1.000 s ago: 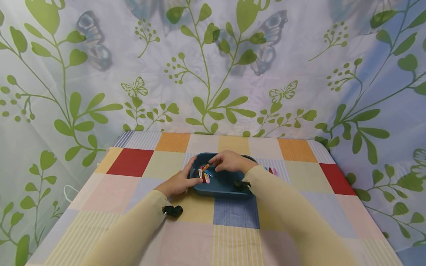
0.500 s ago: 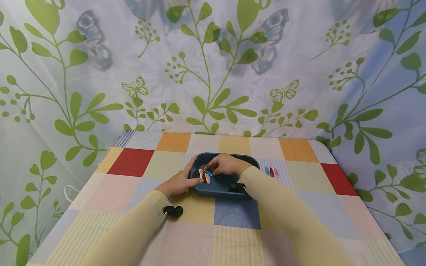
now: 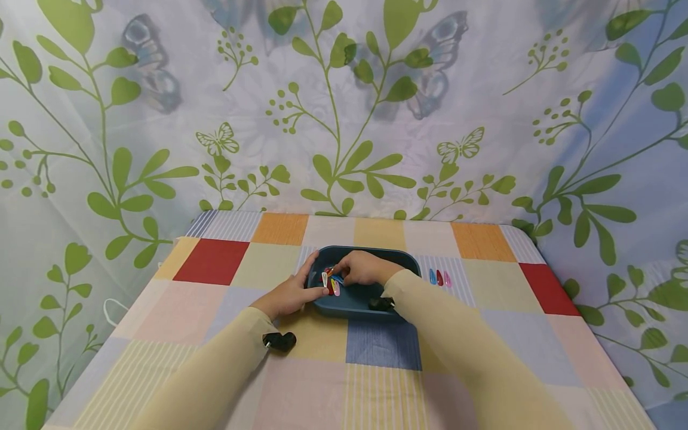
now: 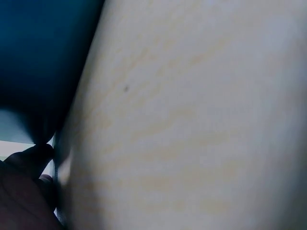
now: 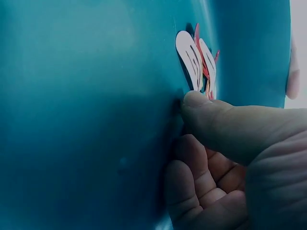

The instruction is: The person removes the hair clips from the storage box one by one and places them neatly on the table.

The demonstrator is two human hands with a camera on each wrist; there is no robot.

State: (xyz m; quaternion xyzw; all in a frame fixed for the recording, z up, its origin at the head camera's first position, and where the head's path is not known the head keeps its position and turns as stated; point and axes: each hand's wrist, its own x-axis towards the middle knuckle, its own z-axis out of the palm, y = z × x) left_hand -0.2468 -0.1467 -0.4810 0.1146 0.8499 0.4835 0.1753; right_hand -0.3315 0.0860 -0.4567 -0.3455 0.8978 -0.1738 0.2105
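Blue plastic tray (image 3: 355,301) sits mid-bench on the checked cloth (image 3: 381,343). A small heap of coloured hair clips (image 3: 329,280) lies in the tray's left part; in the right wrist view the clips (image 5: 197,64) incl. white, red and orange pieces, stacked against the tray floor (image 5: 86,96).

Right hand (image 3: 364,267): inside the tray, fingers curled, thumb (image 5: 216,120) extended w/ tip touching the tray floor just beside the clip heap. Whether it pinches a clip: cannot tell, fingertips hidden in head view, no clip seen between fingers at the wrist cam.

Left hand (image 3: 290,294): rests on the tray's left rim, fingers fairly straight, thumb at the near side of the wall. Left wrist view is mostly sleeve (image 4: 192,115), w/ a strip of tray wall (image 4: 43,62); adds nothing on finger state.

Bench: three more clips (image 3: 439,278) (blue, red, pink) lie side by side on the cloth just right of the tray, apart from it. Cloth squares: red, orange, yellow, blue, pink, striped.

Room: backdrop curtain (image 3: 344,107) w/ green leaf and butterfly print behind and to both sides of the bench.
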